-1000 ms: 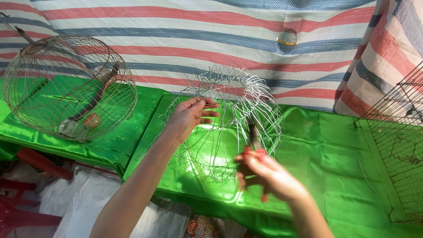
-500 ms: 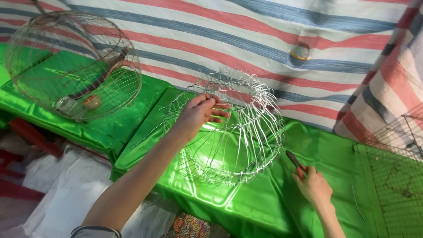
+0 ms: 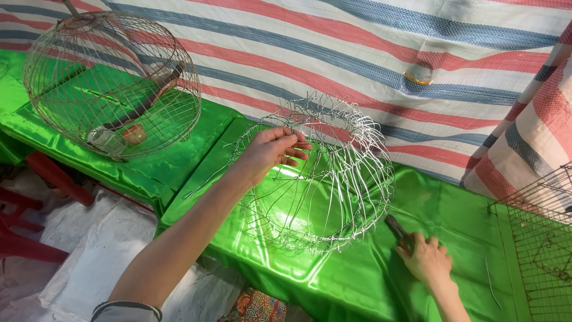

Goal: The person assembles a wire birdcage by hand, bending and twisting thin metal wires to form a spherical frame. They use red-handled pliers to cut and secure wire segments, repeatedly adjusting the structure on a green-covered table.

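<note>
A half-made silver wire cage [image 3: 333, 179] lies tilted on the shiny green cloth [image 3: 453, 226], its open ring facing me. My left hand [image 3: 271, 152] grips wires at its upper left rim. My right hand [image 3: 426, 259] rests low on the cloth to the cage's right, fingers closed around dark pliers [image 3: 398, 229] whose jaws point toward the cage's lower right edge.
A finished round wire cage [image 3: 113, 83] with a perch and small cups stands at the far left. A rusty square mesh cage [image 3: 542, 244] sits at the right edge. A loose wire piece [image 3: 490, 283] lies near it. A striped tarp [image 3: 357, 53] hangs behind.
My right hand has dropped from in front of the cage to the cloth on its right, still holding the pliers. My left hand stays on the rim.
</note>
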